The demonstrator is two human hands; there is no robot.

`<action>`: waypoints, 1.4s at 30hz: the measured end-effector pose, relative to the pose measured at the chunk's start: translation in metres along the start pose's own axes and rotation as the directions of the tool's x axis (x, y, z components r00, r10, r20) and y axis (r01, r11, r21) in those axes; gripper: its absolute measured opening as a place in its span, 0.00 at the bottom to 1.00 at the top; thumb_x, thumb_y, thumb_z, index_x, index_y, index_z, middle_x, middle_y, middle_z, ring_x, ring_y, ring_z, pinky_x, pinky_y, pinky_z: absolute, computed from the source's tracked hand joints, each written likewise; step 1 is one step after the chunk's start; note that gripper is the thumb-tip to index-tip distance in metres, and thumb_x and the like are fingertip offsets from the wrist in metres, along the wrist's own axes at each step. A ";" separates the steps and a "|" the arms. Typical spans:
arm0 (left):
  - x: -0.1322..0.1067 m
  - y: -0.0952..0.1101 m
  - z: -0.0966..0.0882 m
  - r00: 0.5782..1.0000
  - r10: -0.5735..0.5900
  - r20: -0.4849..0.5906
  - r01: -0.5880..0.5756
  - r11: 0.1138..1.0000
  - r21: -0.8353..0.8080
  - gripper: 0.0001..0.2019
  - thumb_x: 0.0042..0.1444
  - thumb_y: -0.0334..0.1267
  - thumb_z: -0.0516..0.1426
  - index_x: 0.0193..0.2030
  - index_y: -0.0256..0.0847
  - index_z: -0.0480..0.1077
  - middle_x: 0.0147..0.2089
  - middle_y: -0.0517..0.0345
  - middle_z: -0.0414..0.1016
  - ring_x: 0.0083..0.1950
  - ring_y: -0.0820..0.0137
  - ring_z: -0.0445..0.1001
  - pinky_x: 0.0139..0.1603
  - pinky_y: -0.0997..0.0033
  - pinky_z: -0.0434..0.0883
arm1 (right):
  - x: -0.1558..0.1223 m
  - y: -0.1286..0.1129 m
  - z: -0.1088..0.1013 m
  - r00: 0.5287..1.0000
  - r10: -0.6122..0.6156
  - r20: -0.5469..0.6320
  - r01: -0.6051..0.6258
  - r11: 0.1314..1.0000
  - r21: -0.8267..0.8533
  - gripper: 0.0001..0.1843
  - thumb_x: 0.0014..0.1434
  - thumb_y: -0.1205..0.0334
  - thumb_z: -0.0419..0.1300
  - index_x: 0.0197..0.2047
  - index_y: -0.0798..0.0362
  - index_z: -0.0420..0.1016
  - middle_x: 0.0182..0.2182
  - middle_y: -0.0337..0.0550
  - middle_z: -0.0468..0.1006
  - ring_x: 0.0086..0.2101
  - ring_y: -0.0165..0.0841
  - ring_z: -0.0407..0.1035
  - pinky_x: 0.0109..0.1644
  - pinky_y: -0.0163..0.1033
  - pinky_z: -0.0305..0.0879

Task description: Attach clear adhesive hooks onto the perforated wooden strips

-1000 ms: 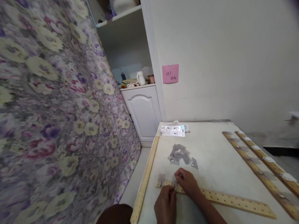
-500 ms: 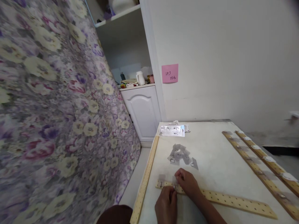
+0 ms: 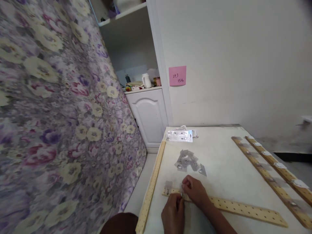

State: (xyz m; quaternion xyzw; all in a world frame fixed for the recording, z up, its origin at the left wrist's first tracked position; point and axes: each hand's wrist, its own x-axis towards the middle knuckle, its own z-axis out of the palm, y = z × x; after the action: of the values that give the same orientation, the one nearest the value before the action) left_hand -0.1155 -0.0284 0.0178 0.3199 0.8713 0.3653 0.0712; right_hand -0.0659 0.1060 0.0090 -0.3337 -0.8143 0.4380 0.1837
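Observation:
My left hand [image 3: 173, 213] is closed, its fingertips pinching at a small metal hook [image 3: 182, 195] on a clear square sheet. Just to the right, my right hand [image 3: 196, 192] is also closed, thumb and forefinger at the upper edge of that same clear piece. Both hands are over a pale wooden strip with rows of holes [image 3: 246, 208], which lies slantwise across the near part of the table. Another clear hook [image 3: 167, 191] sits at the strip's left end. My fingers partly hide the held hook and how it meets the wood.
Several loose clear hooks [image 3: 187, 161] lie grouped beyond my hands. Behind them is a blister pack [image 3: 179, 136]. A holed strip [image 3: 152, 185] runs along the table's left edge. Two wooden strips bearing hooks [image 3: 270, 178] and white discs [image 3: 279, 165] lie at the right.
Both hands keep nearly the same place and grip at the hook. The view has shifted very slightly; the strips and loose hooks have not visibly moved.

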 end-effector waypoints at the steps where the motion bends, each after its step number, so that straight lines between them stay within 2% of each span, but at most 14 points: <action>1: 0.000 0.000 0.000 1.000 -0.001 0.003 0.001 1.000 -0.001 0.08 0.55 0.38 0.49 0.33 0.45 0.70 0.31 0.61 0.76 0.34 0.69 0.73 0.36 0.72 0.62 | 0.000 -0.001 0.000 1.000 0.004 0.007 -0.004 1.000 0.005 0.05 0.49 0.60 0.55 0.31 0.49 0.70 0.25 0.35 0.75 0.28 0.29 0.68 0.31 0.32 0.56; 9: 0.000 0.001 -0.002 1.000 -0.007 0.007 0.007 1.000 -0.018 0.08 0.56 0.39 0.49 0.33 0.45 0.69 0.32 0.61 0.76 0.34 0.69 0.73 0.36 0.72 0.62 | -0.005 -0.005 -0.003 0.999 0.010 0.046 -0.010 1.000 0.002 0.12 0.43 0.60 0.61 0.35 0.49 0.70 0.27 0.34 0.76 0.29 0.30 0.69 0.32 0.32 0.56; 14: 0.000 -0.002 0.003 1.000 -0.003 -0.010 0.002 0.999 -0.048 0.08 0.55 0.39 0.50 0.33 0.45 0.70 0.30 0.62 0.75 0.33 0.69 0.72 0.35 0.72 0.62 | -0.004 -0.004 -0.002 0.999 0.000 0.040 0.000 1.000 -0.009 0.12 0.44 0.60 0.60 0.35 0.49 0.70 0.27 0.34 0.76 0.29 0.29 0.68 0.33 0.32 0.56; 20: -0.001 -0.006 0.002 0.996 0.069 -0.054 -0.075 0.991 -0.111 0.08 0.55 0.40 0.51 0.32 0.42 0.70 0.28 0.60 0.72 0.31 0.69 0.70 0.35 0.72 0.63 | -0.002 0.000 -0.001 0.998 0.020 0.052 -0.021 1.000 0.015 0.12 0.43 0.61 0.61 0.35 0.49 0.70 0.26 0.33 0.75 0.29 0.29 0.68 0.32 0.32 0.56; 30: -0.005 -0.018 -0.001 0.993 0.115 -0.029 -0.118 0.978 -0.174 0.07 0.57 0.39 0.51 0.34 0.41 0.68 0.29 0.59 0.69 0.32 0.69 0.68 0.35 0.70 0.65 | -0.001 0.002 0.000 0.998 0.034 0.058 -0.036 0.999 0.018 0.12 0.42 0.61 0.62 0.33 0.49 0.69 0.25 0.33 0.74 0.28 0.29 0.68 0.31 0.32 0.56; 33: -0.007 -0.025 0.003 0.986 0.155 -0.069 -0.166 0.965 -0.204 0.07 0.57 0.39 0.50 0.36 0.41 0.68 0.31 0.58 0.69 0.33 0.68 0.69 0.37 0.69 0.67 | 0.000 0.003 0.001 0.998 0.030 0.053 -0.031 0.999 0.015 0.12 0.42 0.60 0.62 0.33 0.49 0.69 0.25 0.33 0.74 0.28 0.30 0.68 0.31 0.32 0.56; 37: -0.010 -0.039 0.016 0.956 0.254 -0.148 -0.283 0.930 -0.236 0.12 0.58 0.38 0.49 0.44 0.40 0.70 0.38 0.52 0.71 0.41 0.65 0.70 0.44 0.65 0.68 | 0.001 0.006 0.003 0.998 0.024 0.053 -0.025 0.999 0.020 0.12 0.42 0.60 0.61 0.33 0.49 0.69 0.25 0.33 0.74 0.27 0.29 0.67 0.31 0.32 0.56; 42: -0.013 -0.054 0.032 0.936 0.326 -0.132 -0.346 0.922 -0.176 0.18 0.59 0.35 0.46 0.52 0.42 0.69 0.40 0.49 0.71 0.42 0.64 0.71 0.44 0.63 0.71 | 0.000 0.005 0.003 0.999 0.010 0.048 -0.011 1.000 0.020 0.11 0.42 0.61 0.61 0.33 0.49 0.69 0.24 0.33 0.73 0.27 0.29 0.67 0.31 0.32 0.56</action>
State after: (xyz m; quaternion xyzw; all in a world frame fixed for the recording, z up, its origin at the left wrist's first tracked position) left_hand -0.1214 -0.0457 -0.0437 0.4374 0.7655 0.4719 -0.0052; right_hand -0.0654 0.1066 0.0031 -0.3255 -0.8123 0.4550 0.1651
